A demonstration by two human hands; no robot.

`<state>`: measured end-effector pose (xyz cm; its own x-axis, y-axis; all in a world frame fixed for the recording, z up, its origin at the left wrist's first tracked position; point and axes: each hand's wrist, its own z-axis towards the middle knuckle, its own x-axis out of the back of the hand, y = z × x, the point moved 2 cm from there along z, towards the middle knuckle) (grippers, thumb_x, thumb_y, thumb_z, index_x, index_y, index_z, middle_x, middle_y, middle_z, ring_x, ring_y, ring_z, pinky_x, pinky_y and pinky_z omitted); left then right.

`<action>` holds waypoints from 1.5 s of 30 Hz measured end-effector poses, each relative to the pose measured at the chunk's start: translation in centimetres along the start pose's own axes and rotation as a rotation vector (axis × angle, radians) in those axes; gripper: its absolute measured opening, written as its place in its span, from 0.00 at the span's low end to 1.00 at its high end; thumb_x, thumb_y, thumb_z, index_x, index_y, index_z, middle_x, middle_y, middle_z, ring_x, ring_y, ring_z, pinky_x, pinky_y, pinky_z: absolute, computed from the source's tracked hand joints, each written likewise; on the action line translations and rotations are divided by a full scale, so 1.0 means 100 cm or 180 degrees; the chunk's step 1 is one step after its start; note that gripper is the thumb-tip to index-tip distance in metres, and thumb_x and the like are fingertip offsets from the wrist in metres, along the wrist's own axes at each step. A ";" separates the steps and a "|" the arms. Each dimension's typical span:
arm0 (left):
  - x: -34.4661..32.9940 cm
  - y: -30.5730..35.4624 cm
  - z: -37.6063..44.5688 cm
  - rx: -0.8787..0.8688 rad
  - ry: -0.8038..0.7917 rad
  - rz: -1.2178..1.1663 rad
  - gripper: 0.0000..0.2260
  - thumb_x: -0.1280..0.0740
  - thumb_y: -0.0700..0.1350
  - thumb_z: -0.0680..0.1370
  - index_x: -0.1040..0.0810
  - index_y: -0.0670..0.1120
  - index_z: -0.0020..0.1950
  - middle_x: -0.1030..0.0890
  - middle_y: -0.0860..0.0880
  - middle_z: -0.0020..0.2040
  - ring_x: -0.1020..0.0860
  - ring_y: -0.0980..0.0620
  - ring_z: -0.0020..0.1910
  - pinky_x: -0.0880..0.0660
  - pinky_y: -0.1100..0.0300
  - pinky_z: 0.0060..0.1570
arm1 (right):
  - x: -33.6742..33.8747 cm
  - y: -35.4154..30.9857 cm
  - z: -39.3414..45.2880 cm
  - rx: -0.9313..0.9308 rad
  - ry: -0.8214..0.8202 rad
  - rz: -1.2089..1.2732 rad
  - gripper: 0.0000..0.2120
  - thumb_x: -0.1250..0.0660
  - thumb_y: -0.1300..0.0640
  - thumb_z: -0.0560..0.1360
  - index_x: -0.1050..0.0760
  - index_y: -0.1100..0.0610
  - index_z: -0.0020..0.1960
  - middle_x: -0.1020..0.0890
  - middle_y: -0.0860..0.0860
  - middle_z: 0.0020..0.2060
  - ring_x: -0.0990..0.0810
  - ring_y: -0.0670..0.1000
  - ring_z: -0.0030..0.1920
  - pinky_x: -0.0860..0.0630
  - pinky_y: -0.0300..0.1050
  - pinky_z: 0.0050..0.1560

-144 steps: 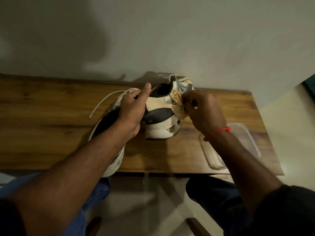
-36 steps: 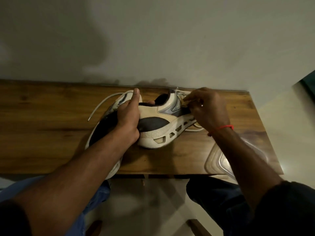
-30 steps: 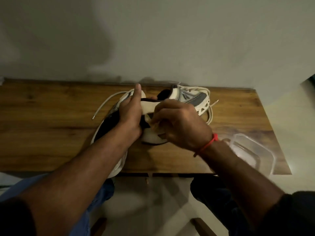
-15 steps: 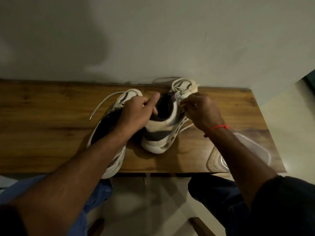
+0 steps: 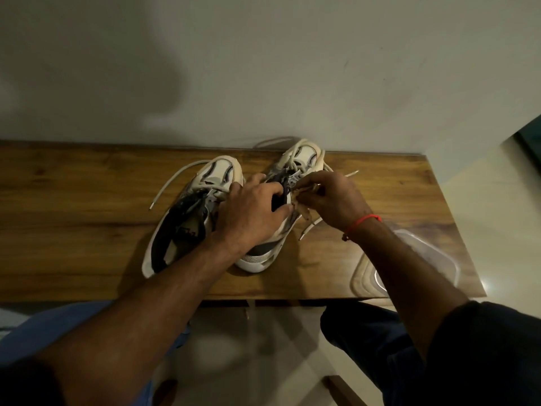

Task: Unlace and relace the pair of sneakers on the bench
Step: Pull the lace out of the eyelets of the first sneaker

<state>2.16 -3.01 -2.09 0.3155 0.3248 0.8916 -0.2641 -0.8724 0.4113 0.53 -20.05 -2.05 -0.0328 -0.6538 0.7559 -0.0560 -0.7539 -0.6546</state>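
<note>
On the wooden tabletop, the left hand grips the right sneaker at its collar while the right hand pinches its flat cream lace at the eyelets. The work looks mid-lacing; the next move likely calls for feeding the stiff tip through an eyelet. The left sneaker, mesh and rubber, lies beside it, lace trailing.

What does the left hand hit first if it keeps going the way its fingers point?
The left hand points right and slightly away, fingers on the collar of the white-and-grey right sneaker. Straight on, it would likely meet the right hand pinching the cream lace. Depth is unclear.
</note>
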 end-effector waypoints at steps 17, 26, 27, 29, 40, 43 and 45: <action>0.017 -0.017 0.005 -0.0802 0.0164 -0.1708 0.08 0.33 0.48 0.75 0.31 0.53 0.38 0.27 0.57 0.31 0.30 0.57 0.32 0.30 0.53 0.37 | 0.055 0.036 0.010 -0.0210 0.1316 -0.0491 0.10 0.31 0.64 0.76 0.17 0.58 0.56 0.18 0.55 0.52 0.24 0.45 0.47 0.37 0.15 0.41; 0.019 -0.017 0.009 -0.0140 -0.0120 -0.1495 0.05 0.33 0.46 0.79 0.27 0.51 0.54 0.16 0.51 0.47 0.19 0.50 0.45 0.25 0.52 0.48 | 0.043 0.034 0.007 -0.0497 0.0773 0.0046 0.09 0.30 0.63 0.76 0.18 0.54 0.55 0.19 0.50 0.52 0.20 0.47 0.50 0.30 0.23 0.34; 0.017 -0.016 0.008 -0.0184 -0.0069 -0.1310 0.06 0.34 0.50 0.80 0.28 0.52 0.55 0.17 0.50 0.46 0.20 0.49 0.44 0.26 0.53 0.45 | 0.042 0.032 0.007 -0.0435 0.0735 0.0008 0.09 0.31 0.62 0.77 0.18 0.55 0.55 0.19 0.51 0.53 0.20 0.47 0.51 0.30 0.23 0.36; 0.012 -0.015 0.005 -0.0248 -0.0019 -0.1021 0.13 0.37 0.61 0.81 0.31 0.53 0.56 0.20 0.51 0.41 0.21 0.50 0.40 0.27 0.54 0.40 | 0.042 0.028 0.006 -0.0287 0.0622 -0.0111 0.09 0.31 0.60 0.78 0.18 0.56 0.57 0.21 0.51 0.56 0.22 0.46 0.52 0.29 0.25 0.42; 0.004 -0.014 -0.005 -0.1408 0.0542 -0.0633 0.08 0.36 0.58 0.82 0.29 0.56 0.55 0.21 0.54 0.34 0.22 0.57 0.31 0.23 0.54 0.29 | 0.055 0.027 0.007 0.0071 0.0601 -0.0608 0.08 0.31 0.63 0.77 0.16 0.58 0.55 0.20 0.52 0.57 0.25 0.45 0.53 0.33 0.27 0.47; 0.002 -0.005 -0.016 -0.1990 0.0963 -0.0193 0.07 0.36 0.55 0.83 0.28 0.54 0.56 0.27 0.57 0.31 0.29 0.57 0.26 0.31 0.61 0.27 | 0.066 0.043 0.008 -0.0239 0.0859 -0.0729 0.09 0.33 0.64 0.77 0.16 0.59 0.55 0.19 0.54 0.57 0.21 0.51 0.56 0.31 0.35 0.51; 0.000 -0.002 -0.019 -0.2163 0.1201 -0.0044 0.07 0.35 0.53 0.82 0.28 0.53 0.55 0.25 0.55 0.32 0.28 0.53 0.27 0.28 0.59 0.26 | 0.070 0.046 0.007 -0.0332 0.0940 -0.0745 0.09 0.33 0.64 0.77 0.16 0.59 0.55 0.19 0.55 0.57 0.20 0.54 0.56 0.30 0.36 0.52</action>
<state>0.47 -2.10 -1.78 0.0234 0.5427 0.8396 -0.8018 -0.4915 0.3400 0.71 -28.14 0.26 -0.2921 -0.4070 0.8655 -0.1966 -0.8600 -0.4708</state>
